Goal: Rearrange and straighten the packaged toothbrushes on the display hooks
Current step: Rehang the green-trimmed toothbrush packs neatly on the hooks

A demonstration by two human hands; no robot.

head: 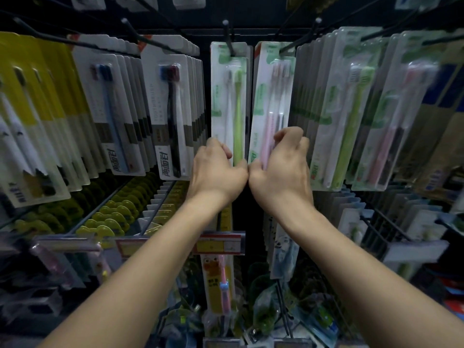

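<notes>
Left hand (218,169) gripping green toothbrush pack (229,96), right hand (282,167) gripping pink toothbrush pack (272,101)

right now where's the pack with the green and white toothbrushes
In the head view it hangs centre frame on a hook: the green and white toothbrush pack, held at its bottom by the left hand, just left of the pink toothbrush pack.

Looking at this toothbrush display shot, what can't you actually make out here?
Head view, the only one:
- Bottom edges of the green toothbrush pack and pink toothbrush pack: covered by the left hand and right hand.
- Right-hand fingertips: curled behind the pink pack.
- Packs at far right: motion-blurred, print unreadable.
- Price label: too small and dim to read.
- Top row of packs: cut off by the upper edge.
</notes>
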